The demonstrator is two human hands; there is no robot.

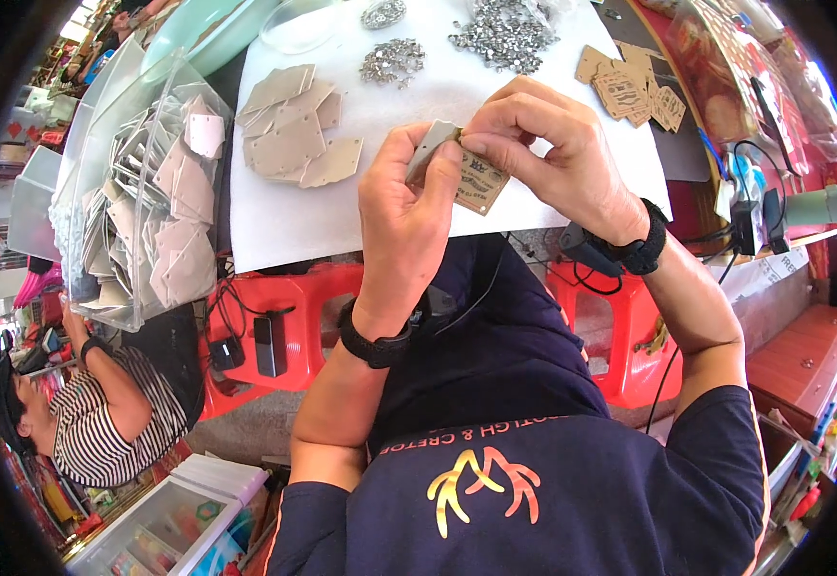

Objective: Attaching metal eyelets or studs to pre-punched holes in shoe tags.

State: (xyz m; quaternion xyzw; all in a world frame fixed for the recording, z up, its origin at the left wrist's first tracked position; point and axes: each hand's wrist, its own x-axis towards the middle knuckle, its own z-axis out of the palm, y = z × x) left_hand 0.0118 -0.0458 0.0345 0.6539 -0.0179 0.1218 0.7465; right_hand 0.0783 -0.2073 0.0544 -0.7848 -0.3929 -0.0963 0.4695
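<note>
Above the near edge of a white board, my left hand grips a tan printed card together with a grey plate behind it. Its thumb presses across the card's face. My right hand is closed in a pinch at the card's top edge; whatever sits between those fingertips is hidden. Farther out on the board lie a pile of grey plates with small holes, a loose heap of small shiny metal pieces and a bigger heap of metal pieces. Several printed cards overlap at the right.
A clear plastic bin full of grey plates stands left of the board. Red plastic stools are below it. A co-worker in a striped shirt is at the lower left. Cables and a red cabinet are on the right.
</note>
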